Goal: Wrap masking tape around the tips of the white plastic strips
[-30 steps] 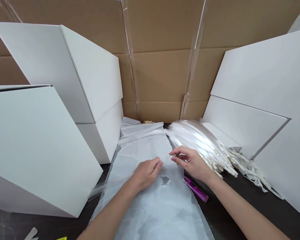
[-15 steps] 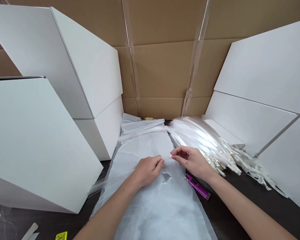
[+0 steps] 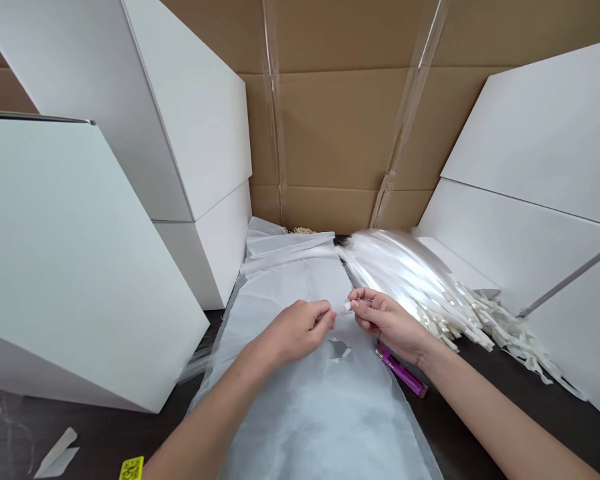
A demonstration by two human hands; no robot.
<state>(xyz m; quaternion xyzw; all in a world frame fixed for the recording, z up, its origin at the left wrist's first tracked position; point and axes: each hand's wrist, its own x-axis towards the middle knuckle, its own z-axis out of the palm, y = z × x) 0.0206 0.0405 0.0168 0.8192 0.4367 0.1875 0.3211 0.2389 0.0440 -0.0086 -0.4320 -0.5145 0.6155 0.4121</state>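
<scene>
My left hand (image 3: 300, 328) is closed in a fist above the translucent white sheet (image 3: 320, 413), gripping what looks like a thin bundle of fine white fibres. Loose fibres (image 3: 196, 365) show to the left, beyond my forearm. Between the hands a small white strip (image 3: 347, 307) sticks out at the bundle's end. Thumb and fingertips of my right hand (image 3: 387, 321) pinch that strip. A purple lighter (image 3: 404, 375) lies just below my right wrist. To the right rests a pile of shiny white fibre bundles (image 3: 410, 273) with pale, wrapped ends.
White boxes stand stacked at left (image 3: 80, 267) and right (image 3: 520, 213). A taped cardboard wall (image 3: 330, 127) closes off the back. Pale ribbon scraps (image 3: 530, 350) lie at right on the dark table (image 3: 460, 407). Paper scraps (image 3: 57, 455) and a yellow printed tag (image 3: 131, 468) are at lower left.
The view has shifted slightly. Both hands stay close together; more of the white strip shows between them, and the right fingers still pinch it.
</scene>
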